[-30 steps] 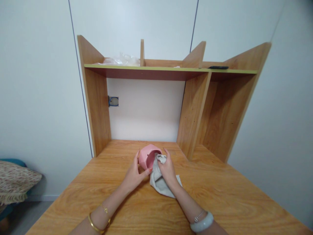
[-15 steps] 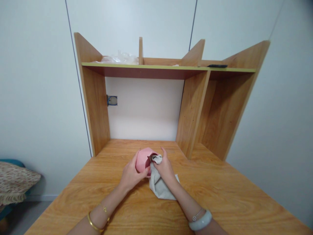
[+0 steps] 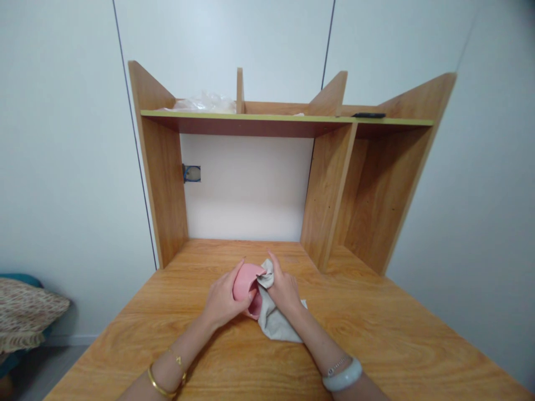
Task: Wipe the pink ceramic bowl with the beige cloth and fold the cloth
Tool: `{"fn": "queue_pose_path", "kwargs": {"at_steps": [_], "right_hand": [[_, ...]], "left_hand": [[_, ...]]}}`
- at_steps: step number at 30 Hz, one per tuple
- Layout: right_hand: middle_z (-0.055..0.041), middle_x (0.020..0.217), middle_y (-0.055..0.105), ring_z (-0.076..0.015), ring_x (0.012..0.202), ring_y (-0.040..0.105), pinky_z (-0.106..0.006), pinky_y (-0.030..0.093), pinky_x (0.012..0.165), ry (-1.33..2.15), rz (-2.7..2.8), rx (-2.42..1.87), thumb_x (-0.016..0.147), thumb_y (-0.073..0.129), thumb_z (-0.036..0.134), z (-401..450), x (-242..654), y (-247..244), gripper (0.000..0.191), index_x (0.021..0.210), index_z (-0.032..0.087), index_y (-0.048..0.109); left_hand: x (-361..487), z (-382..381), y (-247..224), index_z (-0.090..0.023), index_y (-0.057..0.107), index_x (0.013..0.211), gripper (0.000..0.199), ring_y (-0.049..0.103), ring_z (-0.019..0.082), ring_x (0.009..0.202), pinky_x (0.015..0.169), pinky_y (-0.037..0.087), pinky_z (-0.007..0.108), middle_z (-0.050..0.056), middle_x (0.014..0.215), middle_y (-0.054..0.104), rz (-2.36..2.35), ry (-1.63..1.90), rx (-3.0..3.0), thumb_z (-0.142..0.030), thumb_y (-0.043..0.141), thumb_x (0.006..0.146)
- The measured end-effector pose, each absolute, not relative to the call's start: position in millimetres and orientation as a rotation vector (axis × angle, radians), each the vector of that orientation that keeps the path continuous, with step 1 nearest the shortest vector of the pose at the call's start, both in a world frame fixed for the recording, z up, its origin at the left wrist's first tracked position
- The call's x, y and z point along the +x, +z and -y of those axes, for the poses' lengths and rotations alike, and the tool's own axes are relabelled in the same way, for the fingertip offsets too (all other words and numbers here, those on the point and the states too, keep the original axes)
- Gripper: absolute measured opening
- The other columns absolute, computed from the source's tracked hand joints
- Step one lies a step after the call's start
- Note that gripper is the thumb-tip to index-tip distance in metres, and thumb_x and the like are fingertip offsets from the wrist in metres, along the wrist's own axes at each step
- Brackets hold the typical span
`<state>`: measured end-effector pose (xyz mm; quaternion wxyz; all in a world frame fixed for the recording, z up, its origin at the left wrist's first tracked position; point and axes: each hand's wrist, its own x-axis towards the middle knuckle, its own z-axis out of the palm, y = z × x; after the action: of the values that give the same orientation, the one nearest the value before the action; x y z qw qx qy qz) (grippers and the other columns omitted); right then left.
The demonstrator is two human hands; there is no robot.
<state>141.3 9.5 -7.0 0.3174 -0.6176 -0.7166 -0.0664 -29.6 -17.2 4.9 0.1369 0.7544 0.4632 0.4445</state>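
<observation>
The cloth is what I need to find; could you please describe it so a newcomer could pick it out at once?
Look over the desk, in front of the shelf, to the right hand. It holds the cloth at the rim of the bowl in the left hand. The cloth is pale grey and hangs in folds, whereas the bowl is pink and hollow.

Behind my left hand (image 3: 223,295) I wear two gold-coloured pieces: a fine chain bracelet (image 3: 179,360) with a small charm, too tiny to make out clearly, and, nearer the elbow, a smooth, shiny gold bangle (image 3: 154,382). Behind my right hand (image 3: 285,289) sit a slim silver-coloured bracelet (image 3: 337,366) and, just beside it, a thick, rounded, pale greyish-white bangle (image 3: 343,380).
</observation>
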Motion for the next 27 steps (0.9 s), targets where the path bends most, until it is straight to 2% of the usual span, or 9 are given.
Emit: {"fn": "queue_pose_path", "kwargs": {"at_steps": [4,7,10,13,15,17,19,22,27], "right_hand": [[-0.0066,0.069,0.066,-0.0233,0.064,0.062,-0.027,0.038,0.056,-0.112,1.86,-1.593,0.076,0.048,0.023,-12.1,143.6,-10.5,0.062,0.134,0.017,0.028],[-0.004,0.072,0.066,-0.0206,0.066,0.061,-0.026,0.04,0.058,0.05,1.737,-1.504,0.074,0.048,0.019,-16.4,143.4,-14.9,0.063,0.133,0.019,0.028],[-0.004,0.079,0.066,-0.0192,0.072,0.062,-0.026,0.043,0.062,0.244,1.574,-1.348,0.072,0.046,0.015,-21.9,142.4,-20.0,0.061,0.131,0.02,0.03],[-0.005,0.085,0.065,-0.0181,0.077,0.061,-0.027,0.046,0.066,0.39,1.434,-1.224,0.071,0.045,0.016,-26.7,141.4,-24.2,0.059,0.128,0.018,0.032],[-0.0056,0.09,0.065,-0.0175,0.079,0.061,-0.028,0.047,0.069,0.45,1.378,-1.171,0.07,0.046,0.017,-29.5,140.6,-25.8,0.056,0.125,0.018,0.036],[-0.0067,0.094,0.064,-0.0175,0.082,0.061,-0.029,0.047,0.072,0.478,1.345,-1.135,0.069,0.047,0.018,-32.1,139.6,-26.4,0.052,0.12,0.017,0.039],[-0.007,0.094,0.063,-0.0179,0.082,0.061,-0.03,0.047,0.072,0.494,1.335,-1.133,0.067,0.05,0.02,-34.2,138.5,-26.3,0.052,0.118,0.016,0.041],[-0.005,0.083,0.064,-0.0183,0.075,0.061,-0.029,0.047,0.067,0.482,1.355,-1.214,0.066,0.053,0.021,-34.6,137.7,-24.9,0.056,0.12,0.015,0.038],[-0.003,0.071,0.064,-0.0187,0.066,0.061,-0.026,0.043,0.058,0.31,1.478,-1.411,0.068,0.057,0.023,-26.5,139.9,-18.7,0.065,0.128,0.015,0.033]], "left_hand": [[-28.5,13.9,1.3,-0.021,0.024,0.136,0.08,0.058,0.023,0.086,0.079,0.044,0.036,0.006,0.097,0.06,-1.321,1.302,2.086,-0.044,0.06,0.068],[-29.7,7.9,-1.7,-0.018,0.014,0.138,0.082,0.056,0.017,0.07,0.069,0.045,0.032,0.001,0.081,0.057,-1.246,1.376,1.995,-0.047,0.053,0.073],[-28.4,4.8,-4.1,-0.017,0.009,0.137,0.084,0.056,0.017,0.079,0.076,0.044,0.031,0.003,0.088,0.056,-1.108,1.448,1.922,-0.046,0.055,0.073],[-22.8,5.8,-8.7,-0.019,0.009,0.136,0.088,0.053,0.02,0.098,0.087,0.04,0.033,0.009,0.112,0.051,-1.011,1.38,1.911,-0.043,0.062,0.07],[-18.5,6.5,-13.4,-0.02,0.008,0.136,0.087,0.047,0.021,0.109,0.092,0.037,0.034,0.013,0.128,0.04,-0.952,1.34,1.918,-0.041,0.063,0.071],[-15.9,5.8,-18.0,-0.02,0.007,0.136,0.084,0.042,0.022,0.116,0.096,0.035,0.035,0.013,0.135,0.032,-0.914,1.344,1.919,-0.039,0.061,0.073],[-15.8,4.2,-20.6,-0.02,0.009,0.136,0.083,0.04,0.022,0.118,0.097,0.034,0.035,0.013,0.136,0.032,-0.934,1.365,1.92,-0.038,0.061,0.073],[-19.2,3.2,-19.1,-0.02,0.016,0.135,0.083,0.045,0.023,0.114,0.093,0.039,0.035,0.012,0.131,0.04,-1.082,1.367,1.934,-0.038,0.064,0.07],[-25.0,10.1,-8.7,-0.02,0.029,0.129,0.07,0.057,0.023,0.096,0.083,0.045,0.036,0.009,0.114,0.056,-1.321,1.276,2.022,-0.036,0.061,0.069]]}}
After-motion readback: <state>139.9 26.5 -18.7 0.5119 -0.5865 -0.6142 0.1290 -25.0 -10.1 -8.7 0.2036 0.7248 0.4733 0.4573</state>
